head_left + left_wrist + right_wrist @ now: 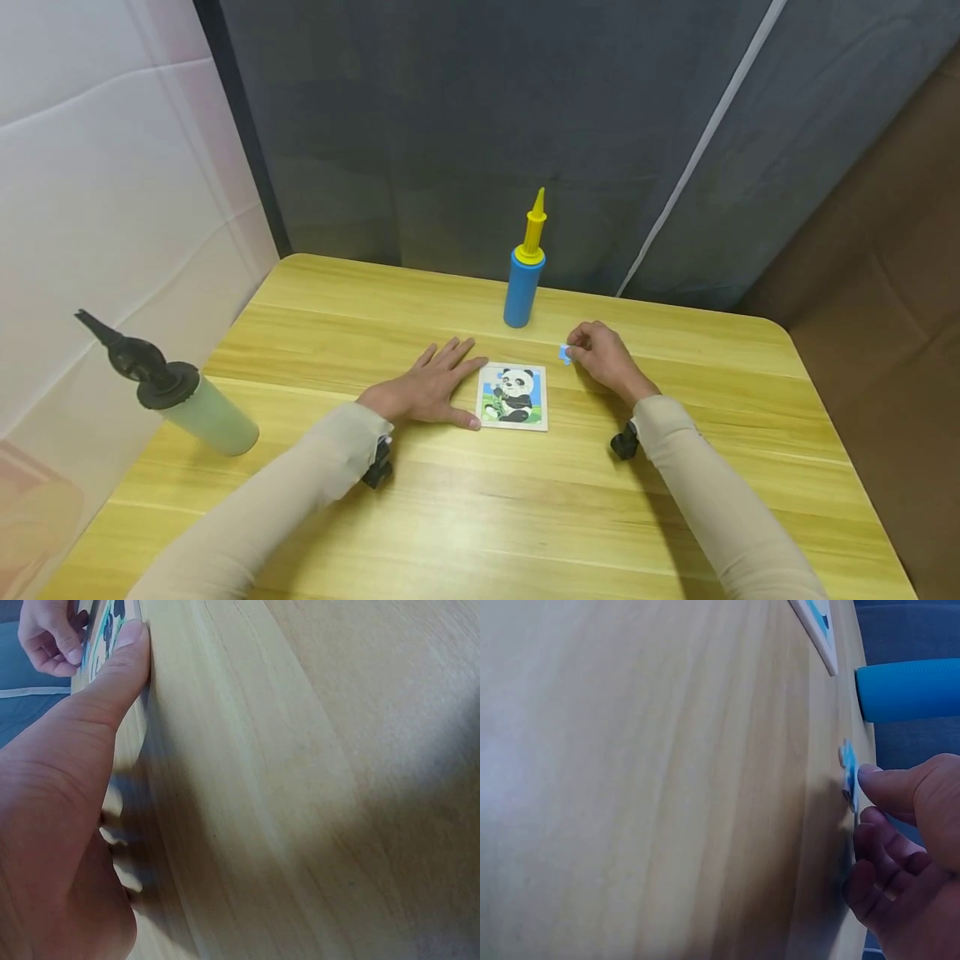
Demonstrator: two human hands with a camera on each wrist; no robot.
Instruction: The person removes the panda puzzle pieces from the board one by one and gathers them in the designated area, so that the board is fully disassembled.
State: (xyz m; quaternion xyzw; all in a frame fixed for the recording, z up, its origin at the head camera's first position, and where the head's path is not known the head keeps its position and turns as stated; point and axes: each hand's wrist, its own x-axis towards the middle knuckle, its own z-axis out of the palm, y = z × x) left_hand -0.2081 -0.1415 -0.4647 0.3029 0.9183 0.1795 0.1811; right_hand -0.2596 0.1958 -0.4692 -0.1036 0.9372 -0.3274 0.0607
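A square panda jigsaw puzzle [514, 398] in a pale wooden frame lies on the table, its upper left corner showing a pale area. My left hand [431, 387] is spread flat beside it, thumb and forefinger touching the frame's left side. In the left wrist view, the thumb [124, 667] rests along the puzzle's edge. To the right of the puzzle, my right hand [603, 357] pinches a small blue puzzle piece [565, 354] by its edge. The right wrist view shows this piece [849, 774] tilted up at the thumb tip, close to the tabletop.
Behind the puzzle stands a blue hand pump [522, 287] with a yellow nozzle. A pale green pump [213, 417] with a black top stands at the table's left edge. Dark curtain [450, 125] hangs behind the wooden table [480, 517].
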